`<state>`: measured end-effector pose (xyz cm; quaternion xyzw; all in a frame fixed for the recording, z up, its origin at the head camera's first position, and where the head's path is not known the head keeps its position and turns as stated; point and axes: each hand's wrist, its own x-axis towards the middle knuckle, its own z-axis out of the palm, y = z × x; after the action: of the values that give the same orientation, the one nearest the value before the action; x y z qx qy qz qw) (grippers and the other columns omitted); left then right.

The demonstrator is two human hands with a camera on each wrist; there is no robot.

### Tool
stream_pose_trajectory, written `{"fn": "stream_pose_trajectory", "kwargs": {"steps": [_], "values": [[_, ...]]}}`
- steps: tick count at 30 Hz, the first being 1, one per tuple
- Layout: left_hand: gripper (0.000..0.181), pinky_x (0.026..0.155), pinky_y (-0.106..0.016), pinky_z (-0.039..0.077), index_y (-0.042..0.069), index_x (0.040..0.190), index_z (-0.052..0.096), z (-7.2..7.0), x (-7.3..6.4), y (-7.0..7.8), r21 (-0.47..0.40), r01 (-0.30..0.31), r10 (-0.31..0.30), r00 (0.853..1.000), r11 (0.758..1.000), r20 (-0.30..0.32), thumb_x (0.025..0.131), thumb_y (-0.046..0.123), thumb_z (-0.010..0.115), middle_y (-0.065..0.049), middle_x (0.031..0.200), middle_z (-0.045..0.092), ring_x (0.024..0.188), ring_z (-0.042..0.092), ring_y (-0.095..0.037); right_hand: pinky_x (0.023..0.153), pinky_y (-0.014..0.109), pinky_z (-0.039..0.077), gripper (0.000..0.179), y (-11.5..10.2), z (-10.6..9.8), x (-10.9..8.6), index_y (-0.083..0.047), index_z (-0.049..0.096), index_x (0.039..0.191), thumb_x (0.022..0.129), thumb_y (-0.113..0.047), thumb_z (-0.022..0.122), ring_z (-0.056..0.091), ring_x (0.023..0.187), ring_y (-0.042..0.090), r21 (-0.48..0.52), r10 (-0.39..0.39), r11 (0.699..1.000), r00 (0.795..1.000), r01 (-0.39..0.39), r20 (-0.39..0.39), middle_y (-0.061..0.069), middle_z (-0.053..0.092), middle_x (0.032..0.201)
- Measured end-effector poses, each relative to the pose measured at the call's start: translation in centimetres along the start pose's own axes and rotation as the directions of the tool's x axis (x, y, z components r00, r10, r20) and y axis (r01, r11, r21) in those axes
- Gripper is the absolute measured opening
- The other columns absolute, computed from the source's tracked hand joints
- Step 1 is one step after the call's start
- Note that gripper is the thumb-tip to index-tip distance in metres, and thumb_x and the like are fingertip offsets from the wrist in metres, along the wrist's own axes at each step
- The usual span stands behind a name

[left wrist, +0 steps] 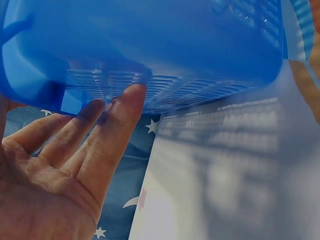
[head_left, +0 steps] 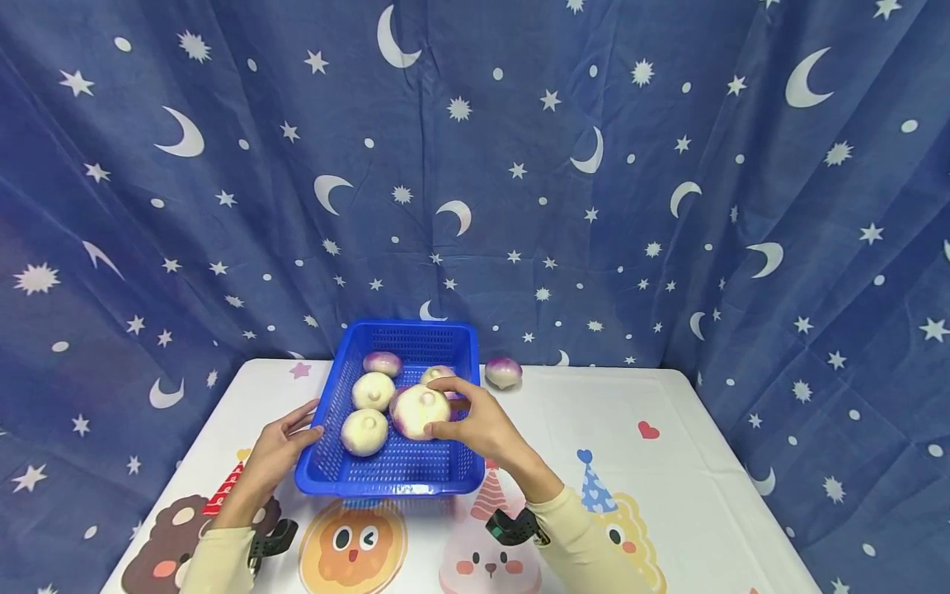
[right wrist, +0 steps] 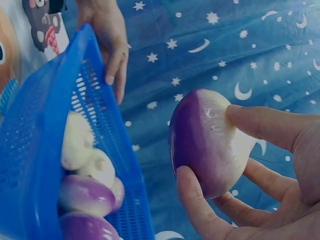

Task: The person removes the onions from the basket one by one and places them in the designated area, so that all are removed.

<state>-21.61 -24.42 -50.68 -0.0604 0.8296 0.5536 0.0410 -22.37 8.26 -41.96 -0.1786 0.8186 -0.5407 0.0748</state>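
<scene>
Turnip point(head_left: 417, 414), glossy and round, purple on one side, creamy white with a stubby knob on the other, is hanging over the blue basket point(head_left: 389, 487), the right hand point(head_left: 481, 419) pinching it between thumb and fingers. Left hand point(head_left: 278, 450) is resting nearly straight fingers against the basket's side; other turnips point(head_left: 364, 433) are lying inside.
</scene>
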Motion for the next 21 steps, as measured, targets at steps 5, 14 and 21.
{"fn": "stream_pose_trajectory", "kwargs": {"steps": [5,14,21], "values": [[0.062,0.106,-0.050,0.046,0.009,0.154,0.032,0.0,-0.1,0.1,-0.005,-0.004,0.004,1.000,1.000,0.004,0.099,0.024,0.057,-0.028,0.153,0.037,0.136,0.046,-0.044,0.090,0.045,0.057,0.055,-0.2,-1.1,-0.3,-0.017,0.062,0.128,0.077,-0.014,0.082,0.061,0.119,0.037,0.023,-0.016,1.000,1.000,0.017,-0.017,0.011,0.056,0.140],[0.062,0.107,-0.048,0.046,0.010,0.155,0.031,0.0,-0.2,0.1,-0.011,-0.004,0.005,1.000,1.000,0.009,0.100,0.024,0.056,-0.027,0.153,0.038,0.136,0.047,-0.042,0.089,0.046,0.057,0.054,0.5,-3.1,-0.7,-0.023,0.064,0.126,0.076,-0.014,0.083,0.061,0.120,0.035,0.027,0.007,1.000,0.996,-0.004,-0.091,0.008,0.057,0.137],[0.061,0.110,-0.053,0.041,0.009,0.154,0.031,0.0,0.0,-0.2,-0.008,-0.017,0.017,1.000,1.000,0.005,0.100,0.025,0.055,-0.028,0.152,0.039,0.135,0.047,-0.043,0.087,0.040,0.057,0.056,2.0,-4.8,-0.9,-0.019,0.064,0.127,0.075,-0.010,0.082,0.063,0.118,0.032,0.033,0.022,0.999,0.990,-0.017,-0.137,0.006,0.057,0.137]]}}
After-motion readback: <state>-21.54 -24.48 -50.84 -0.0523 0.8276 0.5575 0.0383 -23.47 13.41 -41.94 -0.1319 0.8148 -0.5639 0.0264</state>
